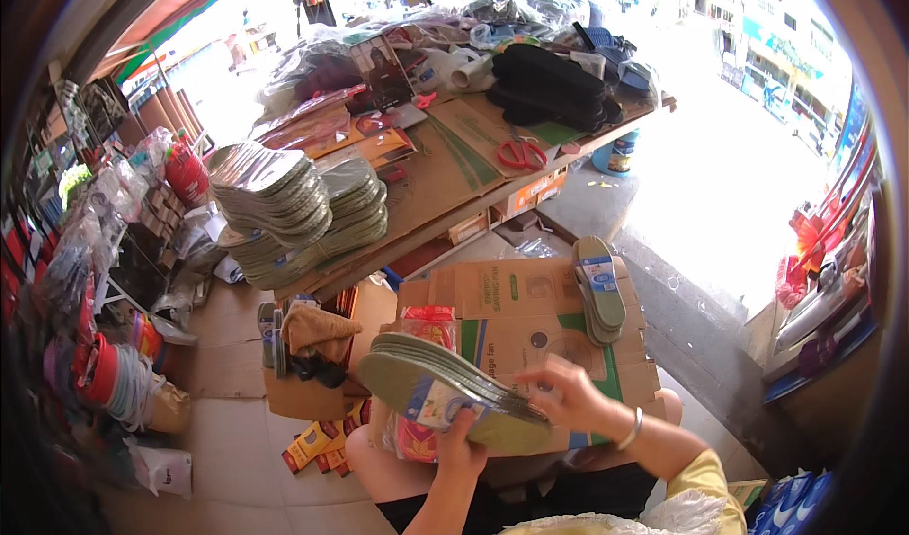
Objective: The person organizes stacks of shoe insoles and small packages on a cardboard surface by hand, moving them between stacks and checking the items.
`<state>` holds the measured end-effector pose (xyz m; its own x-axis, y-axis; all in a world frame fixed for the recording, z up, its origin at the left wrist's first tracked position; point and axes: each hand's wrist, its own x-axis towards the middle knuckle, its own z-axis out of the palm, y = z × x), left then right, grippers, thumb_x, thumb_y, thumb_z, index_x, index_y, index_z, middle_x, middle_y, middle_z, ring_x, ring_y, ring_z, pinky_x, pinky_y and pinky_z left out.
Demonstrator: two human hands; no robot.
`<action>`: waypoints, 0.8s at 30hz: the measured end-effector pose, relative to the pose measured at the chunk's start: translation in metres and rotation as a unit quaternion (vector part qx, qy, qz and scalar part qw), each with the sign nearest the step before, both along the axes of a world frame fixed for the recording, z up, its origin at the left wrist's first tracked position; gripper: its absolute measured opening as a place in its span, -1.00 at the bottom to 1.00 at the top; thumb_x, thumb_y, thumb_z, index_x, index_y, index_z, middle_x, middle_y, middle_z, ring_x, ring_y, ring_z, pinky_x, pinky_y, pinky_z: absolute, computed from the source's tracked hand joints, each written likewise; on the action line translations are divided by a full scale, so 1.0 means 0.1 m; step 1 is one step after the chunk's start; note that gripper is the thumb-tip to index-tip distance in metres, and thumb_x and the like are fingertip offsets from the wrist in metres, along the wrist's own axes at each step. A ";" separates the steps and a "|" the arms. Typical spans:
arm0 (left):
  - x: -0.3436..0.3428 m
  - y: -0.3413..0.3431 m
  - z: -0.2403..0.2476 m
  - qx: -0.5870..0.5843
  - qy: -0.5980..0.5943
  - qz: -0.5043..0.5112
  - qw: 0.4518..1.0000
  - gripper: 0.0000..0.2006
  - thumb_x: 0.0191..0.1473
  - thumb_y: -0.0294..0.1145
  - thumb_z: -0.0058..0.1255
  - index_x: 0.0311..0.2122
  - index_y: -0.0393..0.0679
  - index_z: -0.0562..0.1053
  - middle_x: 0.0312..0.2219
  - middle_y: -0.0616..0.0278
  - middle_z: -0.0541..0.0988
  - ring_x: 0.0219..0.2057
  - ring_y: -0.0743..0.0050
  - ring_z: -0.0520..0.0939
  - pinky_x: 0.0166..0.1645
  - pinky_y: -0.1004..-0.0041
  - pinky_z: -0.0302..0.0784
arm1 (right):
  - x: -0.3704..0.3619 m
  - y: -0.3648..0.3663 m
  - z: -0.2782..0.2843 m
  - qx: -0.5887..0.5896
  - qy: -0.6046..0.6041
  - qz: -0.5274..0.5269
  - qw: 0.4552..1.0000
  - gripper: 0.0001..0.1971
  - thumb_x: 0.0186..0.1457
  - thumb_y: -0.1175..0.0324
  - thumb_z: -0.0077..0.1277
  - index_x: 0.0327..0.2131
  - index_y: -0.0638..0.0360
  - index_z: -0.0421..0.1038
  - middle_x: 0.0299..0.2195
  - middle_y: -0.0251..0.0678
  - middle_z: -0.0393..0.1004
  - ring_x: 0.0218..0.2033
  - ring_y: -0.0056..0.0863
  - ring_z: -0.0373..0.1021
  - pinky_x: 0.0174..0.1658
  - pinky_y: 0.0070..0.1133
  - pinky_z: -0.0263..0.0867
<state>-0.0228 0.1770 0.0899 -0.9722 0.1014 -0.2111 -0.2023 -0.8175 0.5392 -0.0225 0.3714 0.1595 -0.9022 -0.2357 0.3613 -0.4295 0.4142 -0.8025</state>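
Your left hand (461, 448) is clamped on a stack of green insoles (396, 374), thumb on top over its blue-and-white label (443, 404). Stack is tilted, held above your lap. Your right hand (570, 401) is at the stack's right edge, fingers bent; can't tell if they touch or pinch it. Hands apart from each other.

Printed cardboard (507, 294) lies behind and under the stack, red packets (428, 322) on its left part, partly covered. Second insole bundle (598, 294), also labelled, lies on the cardboard's far right corner.

Table (454, 180) ahead of you: tall insole piles (275, 194) at its left end, red-handled scissors (523, 154) near the front edge, black insoles (549, 85) behind those. Brown cloth (320, 331) sits left of the cardboard; yellow-and-red packets (312, 445) on the floor below it.
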 end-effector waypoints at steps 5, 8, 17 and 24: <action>0.07 -0.37 -0.05 0.055 -0.002 0.001 0.999 -0.40 -0.12 -0.52 0.19 0.07 -0.01 0.24 -0.13 0.35 0.44 -0.10 0.34 0.48 0.00 0.28 0.45 | -1.37 -0.06 0.86 0.095 0.245 -0.071 0.962 -0.76 -0.02 0.50 -0.01 -0.21 0.20 0.45 -0.31 -0.18 0.42 -0.21 -0.21 0.33 -0.11 -0.41 0.28; 0.12 -0.50 -0.15 0.008 0.036 0.008 0.999 -0.44 -0.09 -0.38 0.20 0.06 -0.06 0.27 -0.16 0.28 0.48 -0.10 0.26 0.50 -0.02 0.22 0.48 | -2.28 -0.21 1.04 0.154 0.338 -0.132 0.919 -0.77 0.01 0.43 -0.05 -0.21 0.19 0.45 -0.23 -0.11 0.41 -0.13 -0.15 0.31 -0.06 -0.37 0.28; 0.18 -0.92 -0.94 -0.049 -0.026 0.014 0.998 -0.52 -0.09 -0.58 0.01 0.03 -0.14 0.32 -0.22 0.25 0.47 -0.19 0.33 0.51 -0.09 0.29 0.49 | -3.20 -0.49 1.20 0.329 0.074 -0.315 0.887 -0.80 0.05 0.37 -0.15 -0.29 0.19 0.44 -0.25 -0.09 0.40 -0.12 -0.16 0.36 -0.13 -0.35 0.36; 0.14 -0.83 -0.27 0.016 -0.006 0.030 0.999 -0.43 -0.15 -0.51 0.17 0.04 -0.16 0.25 -0.17 0.29 0.45 -0.14 0.39 0.49 -0.02 0.30 0.43 | -3.00 -0.47 1.00 0.296 0.181 -0.323 0.881 -0.82 0.09 0.36 -0.17 -0.31 0.20 0.39 -0.26 -0.11 0.40 -0.23 -0.16 0.39 -0.19 -0.35 0.35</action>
